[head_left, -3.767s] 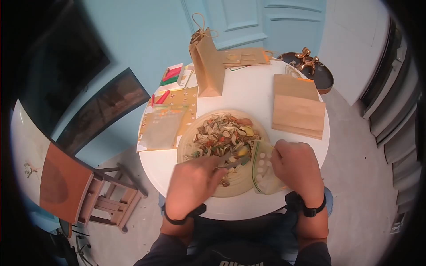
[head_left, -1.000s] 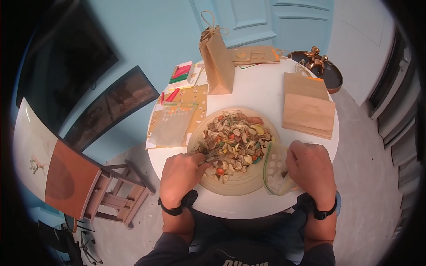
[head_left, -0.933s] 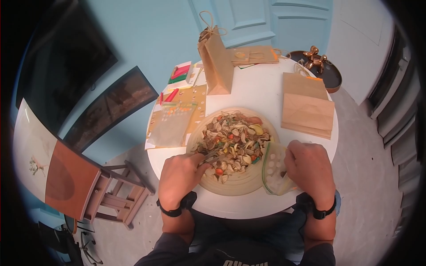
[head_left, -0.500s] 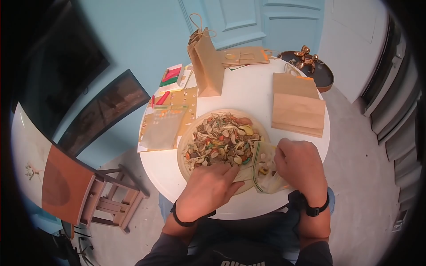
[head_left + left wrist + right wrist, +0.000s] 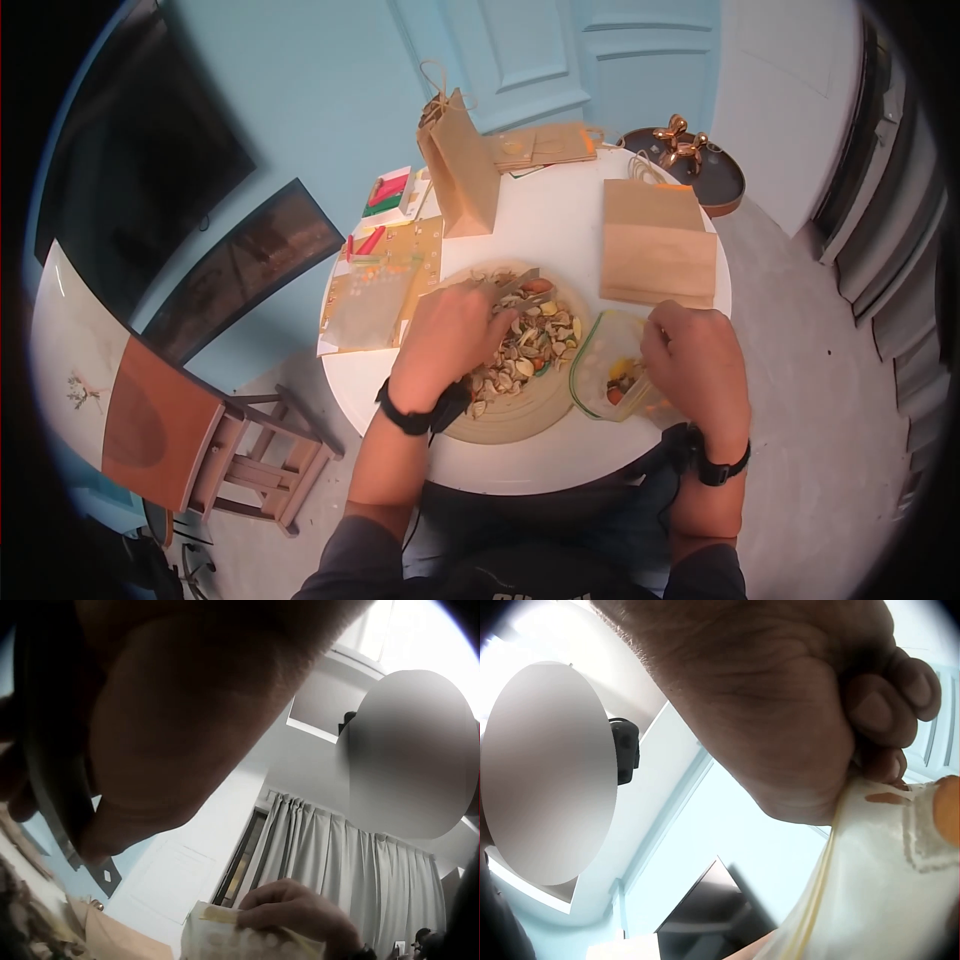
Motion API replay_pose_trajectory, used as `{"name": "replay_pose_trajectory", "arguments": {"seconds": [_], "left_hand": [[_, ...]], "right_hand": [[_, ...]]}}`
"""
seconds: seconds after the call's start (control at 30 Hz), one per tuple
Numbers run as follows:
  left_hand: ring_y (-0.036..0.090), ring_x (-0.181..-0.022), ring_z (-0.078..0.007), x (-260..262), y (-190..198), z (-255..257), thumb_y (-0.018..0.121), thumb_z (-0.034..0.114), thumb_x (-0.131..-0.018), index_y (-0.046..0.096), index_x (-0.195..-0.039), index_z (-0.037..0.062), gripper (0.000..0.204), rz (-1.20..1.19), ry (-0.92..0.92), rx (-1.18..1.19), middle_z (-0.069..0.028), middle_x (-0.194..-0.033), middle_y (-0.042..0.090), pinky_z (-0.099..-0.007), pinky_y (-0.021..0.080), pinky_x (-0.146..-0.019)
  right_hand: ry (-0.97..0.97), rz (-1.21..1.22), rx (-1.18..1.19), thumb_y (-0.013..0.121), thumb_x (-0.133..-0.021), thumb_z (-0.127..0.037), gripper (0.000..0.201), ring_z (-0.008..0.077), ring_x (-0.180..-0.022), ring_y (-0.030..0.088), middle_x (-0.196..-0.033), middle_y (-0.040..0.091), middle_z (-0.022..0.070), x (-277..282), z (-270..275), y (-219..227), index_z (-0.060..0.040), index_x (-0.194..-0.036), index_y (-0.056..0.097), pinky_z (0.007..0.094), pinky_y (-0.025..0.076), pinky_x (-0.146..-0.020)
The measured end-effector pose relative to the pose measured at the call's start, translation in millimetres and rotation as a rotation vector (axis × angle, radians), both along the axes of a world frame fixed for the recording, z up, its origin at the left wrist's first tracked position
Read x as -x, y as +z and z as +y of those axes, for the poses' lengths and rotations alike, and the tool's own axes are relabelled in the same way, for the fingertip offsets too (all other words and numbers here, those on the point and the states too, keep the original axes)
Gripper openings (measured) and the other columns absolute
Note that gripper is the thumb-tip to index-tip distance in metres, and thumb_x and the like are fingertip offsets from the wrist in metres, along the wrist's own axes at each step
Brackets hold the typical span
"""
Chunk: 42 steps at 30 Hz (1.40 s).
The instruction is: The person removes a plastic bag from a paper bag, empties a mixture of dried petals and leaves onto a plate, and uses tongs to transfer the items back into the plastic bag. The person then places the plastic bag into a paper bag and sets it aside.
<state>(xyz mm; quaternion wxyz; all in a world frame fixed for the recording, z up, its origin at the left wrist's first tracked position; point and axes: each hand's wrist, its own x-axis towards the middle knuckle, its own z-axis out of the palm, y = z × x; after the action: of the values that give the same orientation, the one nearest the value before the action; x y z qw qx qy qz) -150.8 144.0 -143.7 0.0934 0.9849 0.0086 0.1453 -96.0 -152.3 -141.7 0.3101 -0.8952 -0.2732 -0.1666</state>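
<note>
My left hand grips metal tongs, whose tips reach over the far side of a heap of dried slices and mixed dried bits. The heap lies on a round, pale wooden-looking tray. In the left wrist view the tongs run dark and curved between fingers and thumb. My right hand pinches the edge of a clear zip bag beside the tray. Its mouth gapes toward the heap, and some yellow, brown and reddish pieces sit inside. Up close, the right wrist view shows curled fingers at the bag's edge.
Behind the tray stands a brown paper bag with string handles. Folded paper bags lie at the right, more at the back. Another zip bag and pink and green packets lie left on the white round table.
My left hand has moved from beside the zip bag up and left over the tray with the tongs. The right hand still holds the bag, where pieces now show lower down. The head view has shifted.
</note>
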Motion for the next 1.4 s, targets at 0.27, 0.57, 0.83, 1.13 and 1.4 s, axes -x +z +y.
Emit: {"name": "replay_pose_trajectory", "arguments": {"seconds": [0.27,0.57,0.83,1.13,1.4], "left_hand": [[0.077,-0.088,-0.0480,-30.2,-20.5,12.3,0.081,0.041,-0.101,0.085,-0.101,0.0017,0.039,0.173,-0.009,-0.099,-0.0259,-0.088,0.079,-0.0561,0.061,-0.081],[0.076,-0.084,-0.0472,14.3,12.9,20.5,0.085,0.040,-0.097,0.086,-0.100,0.0036,0.037,0.205,0.028,-0.138,-0.0248,-0.085,0.078,-0.0548,0.061,-0.076],[0.077,-0.089,-0.0445,-23.8,-9.3,37.2,0.085,0.028,-0.096,0.084,-0.098,0.0037,0.025,0.048,-0.015,-0.270,-0.0223,-0.089,0.078,-0.0547,0.061,-0.081],[0.079,-0.090,-0.0396,-38.3,-16.7,36.8,0.088,0.024,-0.090,0.082,-0.093,0.0047,0.021,0.008,-0.085,-0.420,-0.0175,-0.091,0.079,-0.0521,0.062,-0.079],[0.078,-0.081,-0.0406,-44.1,-19.5,35.4,0.085,0.025,-0.093,0.081,-0.085,0.0054,0.022,0.018,-0.113,-0.455,-0.0181,-0.081,0.077,-0.0531,0.062,-0.075]], "right_hand": [[0.010,-0.018,-0.043,0.073,-0.098,-0.011,0.021,0.0466,-0.070,0.071,-0.074,0.071,0.0254,1.7,-6.8,1.9,0.0016,-0.081,0.073,0.0535,0.059,-0.070],[0.016,-0.031,-0.012,0.073,-0.098,-0.011,0.022,0.0462,-0.070,0.072,-0.074,0.071,0.0256,1.9,-10.2,3.3,0.0018,-0.081,0.073,0.0538,0.059,-0.070],[0.052,-0.034,-0.015,0.072,-0.098,-0.011,0.020,0.0460,-0.072,0.073,-0.075,0.072,0.0255,4.2,-5.6,4.3,0.0020,-0.082,0.072,0.0540,0.059,-0.071],[0.063,-0.025,-0.006,0.071,-0.098,-0.010,0.019,0.0460,-0.071,0.073,-0.073,0.071,0.0255,5.2,-5.6,4.3,0.0024,-0.083,0.071,0.0538,0.059,-0.072],[0.076,-0.020,-0.026,0.072,-0.097,-0.010,0.019,0.0458,-0.072,0.074,-0.072,0.071,0.0257,5.1,-8.0,4.3,0.0027,-0.083,0.072,0.0537,0.060,-0.073]]}}
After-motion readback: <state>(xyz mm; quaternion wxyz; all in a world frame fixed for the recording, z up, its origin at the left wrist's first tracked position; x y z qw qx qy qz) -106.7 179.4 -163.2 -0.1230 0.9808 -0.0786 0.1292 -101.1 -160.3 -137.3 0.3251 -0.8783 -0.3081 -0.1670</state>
